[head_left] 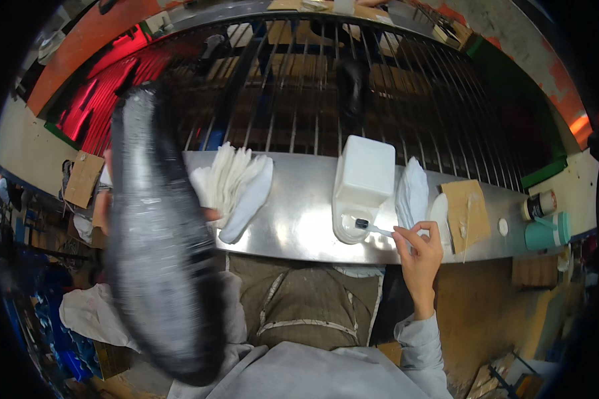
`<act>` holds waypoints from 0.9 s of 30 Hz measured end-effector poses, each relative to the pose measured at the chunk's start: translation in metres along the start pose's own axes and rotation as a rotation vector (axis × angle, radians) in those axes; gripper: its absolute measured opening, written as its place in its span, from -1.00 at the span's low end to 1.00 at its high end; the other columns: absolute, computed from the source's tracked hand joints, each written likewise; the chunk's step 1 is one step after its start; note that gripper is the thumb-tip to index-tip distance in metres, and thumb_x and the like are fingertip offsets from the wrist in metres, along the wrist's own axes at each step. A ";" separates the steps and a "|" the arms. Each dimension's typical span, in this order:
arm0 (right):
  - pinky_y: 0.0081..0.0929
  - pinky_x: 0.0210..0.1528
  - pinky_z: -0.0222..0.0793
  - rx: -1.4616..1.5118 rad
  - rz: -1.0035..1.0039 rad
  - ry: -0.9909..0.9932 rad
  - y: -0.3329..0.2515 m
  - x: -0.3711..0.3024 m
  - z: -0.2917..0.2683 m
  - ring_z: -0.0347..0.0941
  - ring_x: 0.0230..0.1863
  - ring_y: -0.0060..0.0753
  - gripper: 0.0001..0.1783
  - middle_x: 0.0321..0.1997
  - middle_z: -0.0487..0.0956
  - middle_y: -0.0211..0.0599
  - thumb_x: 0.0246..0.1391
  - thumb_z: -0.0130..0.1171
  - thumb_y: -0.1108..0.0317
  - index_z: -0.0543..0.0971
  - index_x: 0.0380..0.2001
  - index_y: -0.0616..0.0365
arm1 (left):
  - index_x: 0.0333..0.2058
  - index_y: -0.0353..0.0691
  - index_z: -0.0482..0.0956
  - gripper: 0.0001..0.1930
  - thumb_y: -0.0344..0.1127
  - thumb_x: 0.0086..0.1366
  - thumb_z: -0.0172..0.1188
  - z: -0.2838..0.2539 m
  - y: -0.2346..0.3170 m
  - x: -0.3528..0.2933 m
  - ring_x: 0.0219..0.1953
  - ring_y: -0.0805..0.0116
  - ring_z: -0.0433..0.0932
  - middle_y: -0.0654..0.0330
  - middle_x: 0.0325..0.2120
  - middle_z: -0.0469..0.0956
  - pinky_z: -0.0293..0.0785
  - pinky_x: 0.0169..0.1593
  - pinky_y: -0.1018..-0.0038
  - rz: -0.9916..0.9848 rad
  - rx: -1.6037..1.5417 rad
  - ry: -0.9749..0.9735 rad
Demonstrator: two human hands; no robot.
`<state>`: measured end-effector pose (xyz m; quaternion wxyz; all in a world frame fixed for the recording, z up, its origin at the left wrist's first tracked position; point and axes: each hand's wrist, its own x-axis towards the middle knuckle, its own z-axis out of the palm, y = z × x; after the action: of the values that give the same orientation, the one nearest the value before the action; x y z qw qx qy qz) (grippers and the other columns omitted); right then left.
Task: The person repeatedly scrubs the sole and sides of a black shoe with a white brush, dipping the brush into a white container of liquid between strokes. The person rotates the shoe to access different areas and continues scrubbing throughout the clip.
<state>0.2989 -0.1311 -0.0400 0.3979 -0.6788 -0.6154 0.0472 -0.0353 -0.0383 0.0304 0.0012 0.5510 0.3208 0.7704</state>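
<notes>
My left hand (102, 210) grips a black shoe (150, 233) from behind, its greyish underside facing up at me. The shoe is blurred and hides most of that hand; fingers show at its left edge and a fingertip at its right. My right hand (420, 256) pinches the pale handle of a small toothbrush-like brush (378, 229). The dark bristle head is over the round bowl at the front of a white plastic dispenser (366, 166); I cannot tell whether it touches the bowl. Folded white cloths (236, 186) lie just right of the shoe.
A metal ledge (293, 213) runs before me, with a barred conveyor (293, 100) beyond it. Another dark shoe (353, 86) sits on the bars. Right of the dispenser are a white cloth (412, 193), cardboard (467, 213), and a teal mug (547, 231). Red light glows far left.
</notes>
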 end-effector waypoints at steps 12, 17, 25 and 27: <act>-0.59 -0.39 0.16 0.468 -0.415 0.099 -0.119 0.042 -0.028 0.34 -0.37 -0.54 -0.57 -0.39 0.43 -0.46 -0.39 0.62 0.13 0.81 -0.32 -0.04 | 0.14 0.22 0.31 -0.37 -0.37 0.13 0.38 0.016 0.020 -0.011 0.34 -0.53 0.07 -0.10 0.34 0.11 0.31 0.31 -0.29 0.388 0.134 -0.201; -0.59 -0.36 0.20 0.418 -0.484 0.170 -0.138 0.058 -0.026 0.35 -0.34 -0.53 -0.52 -0.34 0.42 -0.46 -0.44 0.65 0.16 0.80 -0.29 -0.04 | 0.08 0.42 0.39 -0.31 -0.43 0.02 0.42 0.006 0.036 -0.012 0.32 -0.71 -0.01 -0.04 0.32 0.12 0.32 0.26 -0.39 0.423 0.061 -0.400; -0.57 -0.34 0.24 0.400 -0.544 0.314 -0.153 0.079 -0.031 0.35 -0.33 -0.47 -0.54 -0.31 0.40 -0.43 -0.41 0.64 0.20 0.79 -0.30 0.02 | 0.04 0.49 0.33 -0.09 -0.57 -0.23 0.51 0.016 0.062 -0.024 0.23 -0.79 0.13 0.09 0.28 0.20 0.48 0.19 -0.33 0.297 -0.045 -0.378; -0.56 -0.35 0.24 0.405 -0.548 0.343 -0.154 0.083 -0.033 0.35 -0.33 -0.47 -0.54 -0.31 0.40 -0.43 -0.40 0.64 0.20 0.78 -0.30 0.04 | 0.05 0.50 0.32 -0.09 -0.55 -0.21 0.51 0.016 0.066 -0.027 0.22 -0.80 0.14 0.12 0.30 0.19 0.49 0.20 -0.31 0.270 -0.077 -0.411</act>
<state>0.2133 -0.0861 0.1097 0.6189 -0.3946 -0.6769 -0.0547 0.0118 -0.0923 0.0431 -0.0154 0.7334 0.2079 0.6471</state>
